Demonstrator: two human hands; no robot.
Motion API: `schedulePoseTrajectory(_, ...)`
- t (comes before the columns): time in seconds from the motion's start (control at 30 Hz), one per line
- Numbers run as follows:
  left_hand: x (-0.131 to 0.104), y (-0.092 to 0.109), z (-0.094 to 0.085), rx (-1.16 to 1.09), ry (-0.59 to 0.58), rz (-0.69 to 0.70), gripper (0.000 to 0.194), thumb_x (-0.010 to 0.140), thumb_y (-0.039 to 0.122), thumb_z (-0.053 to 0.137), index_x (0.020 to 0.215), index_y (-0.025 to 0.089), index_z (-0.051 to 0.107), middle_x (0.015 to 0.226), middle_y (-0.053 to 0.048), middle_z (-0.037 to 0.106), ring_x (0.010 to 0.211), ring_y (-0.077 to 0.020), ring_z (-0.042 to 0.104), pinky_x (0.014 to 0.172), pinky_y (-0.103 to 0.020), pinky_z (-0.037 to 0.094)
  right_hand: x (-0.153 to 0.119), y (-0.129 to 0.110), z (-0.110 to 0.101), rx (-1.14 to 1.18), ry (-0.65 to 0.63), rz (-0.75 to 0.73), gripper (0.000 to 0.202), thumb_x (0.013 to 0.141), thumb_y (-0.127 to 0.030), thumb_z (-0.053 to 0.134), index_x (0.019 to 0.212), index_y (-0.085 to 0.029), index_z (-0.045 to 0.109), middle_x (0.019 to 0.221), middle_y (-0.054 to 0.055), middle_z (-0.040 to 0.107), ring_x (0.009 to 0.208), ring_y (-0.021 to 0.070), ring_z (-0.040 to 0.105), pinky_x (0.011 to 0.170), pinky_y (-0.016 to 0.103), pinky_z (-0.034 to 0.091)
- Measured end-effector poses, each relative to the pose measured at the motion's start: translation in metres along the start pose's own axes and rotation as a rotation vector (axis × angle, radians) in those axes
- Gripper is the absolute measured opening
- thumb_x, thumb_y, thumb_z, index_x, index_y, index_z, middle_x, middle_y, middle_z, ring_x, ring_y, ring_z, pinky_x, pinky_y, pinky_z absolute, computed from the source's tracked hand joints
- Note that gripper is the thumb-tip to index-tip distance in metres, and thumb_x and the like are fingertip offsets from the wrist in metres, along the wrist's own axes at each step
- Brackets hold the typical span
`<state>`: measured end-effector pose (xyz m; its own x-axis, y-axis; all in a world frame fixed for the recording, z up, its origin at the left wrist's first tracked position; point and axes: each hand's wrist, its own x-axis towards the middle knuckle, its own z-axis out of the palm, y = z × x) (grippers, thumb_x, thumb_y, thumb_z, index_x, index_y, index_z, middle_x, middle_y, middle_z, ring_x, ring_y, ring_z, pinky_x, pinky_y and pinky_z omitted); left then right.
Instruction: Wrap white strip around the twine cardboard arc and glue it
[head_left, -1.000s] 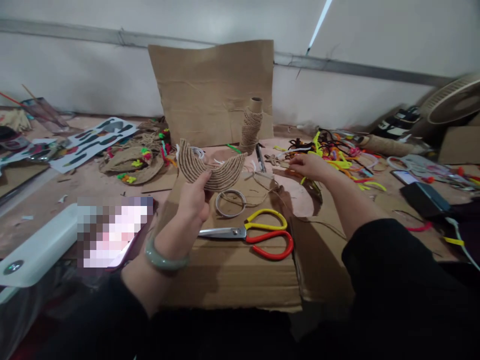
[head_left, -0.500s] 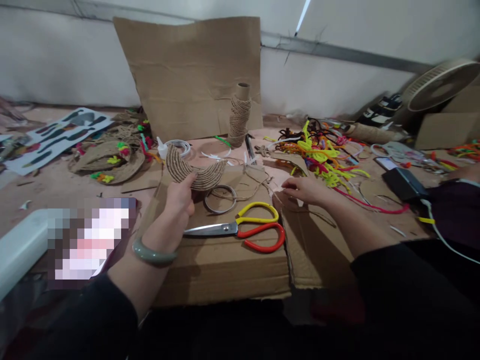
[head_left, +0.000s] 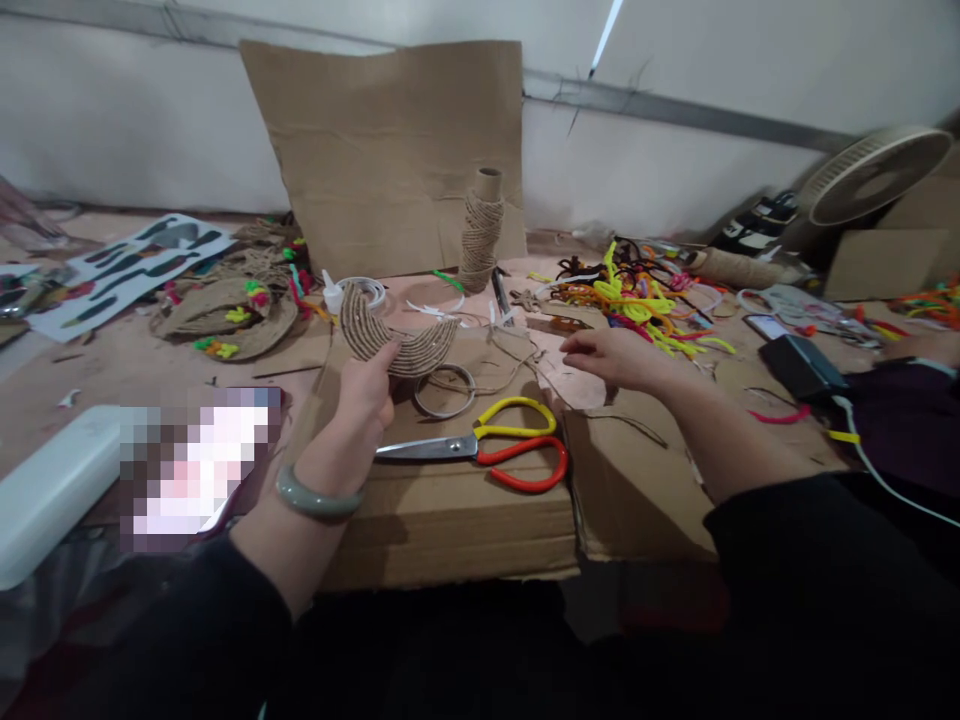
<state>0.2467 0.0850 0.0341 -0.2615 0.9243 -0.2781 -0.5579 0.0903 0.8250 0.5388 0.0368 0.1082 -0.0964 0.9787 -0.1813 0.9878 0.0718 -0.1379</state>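
Observation:
My left hand (head_left: 369, 385), with a grey-green bangle on its wrist, grips a curved piece covered in rows of twine (head_left: 405, 352). My right hand (head_left: 604, 358) hovers over the pink tabletop near the cardboard's back edge, fingers apart and slightly bent, with nothing visible in them. Loose twine (head_left: 637, 422) trails below it across the cardboard (head_left: 480, 520). Between my hands lie scissors (head_left: 476, 447) with one yellow and one red handle, and a white ring (head_left: 445, 413) just behind them. A twine-wound tube (head_left: 481, 235) stands upright at the back.
Colourful pipe cleaners (head_left: 637, 300) are heaped at the right, near a black box (head_left: 802, 368) and a fan (head_left: 881, 178). A twine-covered hat shape (head_left: 232, 320), printed sheet (head_left: 135, 275) and phone (head_left: 206, 460) lie left. A cardboard sheet (head_left: 397, 150) stands behind. Another person's arm shows far right.
My right hand's fingers have spread, and the piece of cardboard and red strand near it have shifted or slipped from view. My left hand still holds the curved piece. The view has moved slightly.

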Motion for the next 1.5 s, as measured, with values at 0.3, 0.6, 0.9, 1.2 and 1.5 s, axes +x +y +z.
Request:
schedulePoseTrajectory(0.3,-0.027,0.031,-0.002,0.049,-0.021,-0.117,0.015,0.072,0.013,0.068,0.086,0.016,0.067,0.086,-0.002,0.072,0.066,-0.0112,0.065,0.055,-0.02,0.053,0.05,-0.058,-0.008,0.121,0.131,-0.234,0.025,0.087,-0.033,0.053,0.098,-0.021,0.071,0.091,0.004,0.074,0.079,0.0176,0.064,0.068,0.027,0.044)
schedulePoseTrajectory(0.6,-0.067,0.046,-0.037,-0.124,-0.105,-0.127,0.025,0.067,0.012,0.071,0.091,0.02,0.068,0.096,-0.002,0.073,0.091,-0.0178,0.068,0.08,-0.029,0.056,0.159,-0.18,0.025,0.39,0.182,-0.514,0.029,0.083,-0.029,0.059,0.11,-0.02,0.067,0.103,0.005,0.072,0.09,0.0192,0.063,0.077,0.029,0.045)
schedulePoseTrajectory(0.9,-0.059,0.047,-0.057,-0.167,-0.085,-0.064,0.046,0.065,0.018,0.076,0.109,0.022,0.063,0.104,-0.002,0.072,0.098,-0.0188,0.067,0.092,-0.034,0.051,0.225,-0.236,0.062,0.48,0.191,-0.384,0.042,0.075,-0.035,0.065,0.111,-0.014,0.062,0.104,0.012,0.069,0.088,0.0228,0.062,0.08,0.035,0.047)
schedulePoseTrajectory(1.2,-0.054,0.043,-0.058,-0.148,-0.067,-0.077,0.036,0.065,0.02,0.076,0.101,0.02,0.066,0.103,-0.003,0.072,0.098,-0.019,0.067,0.095,-0.035,0.05,0.215,-0.22,0.042,0.746,0.237,-0.403,0.032,0.075,-0.025,0.061,0.104,-0.014,0.054,0.1,0.008,0.065,0.088,0.0179,0.062,0.082,0.033,0.049)
schedulePoseTrajectory(1.5,-0.039,0.035,-0.041,0.036,-0.211,0.034,0.038,0.063,0.017,0.08,0.099,0.02,0.068,0.104,-0.007,0.072,0.105,-0.0251,0.065,0.095,-0.039,0.052,0.13,-0.126,0.003,1.261,0.266,-0.413,0.043,0.072,-0.036,0.07,0.11,-0.022,0.055,0.094,0.003,0.066,0.089,0.0187,0.064,0.085,0.04,0.053)
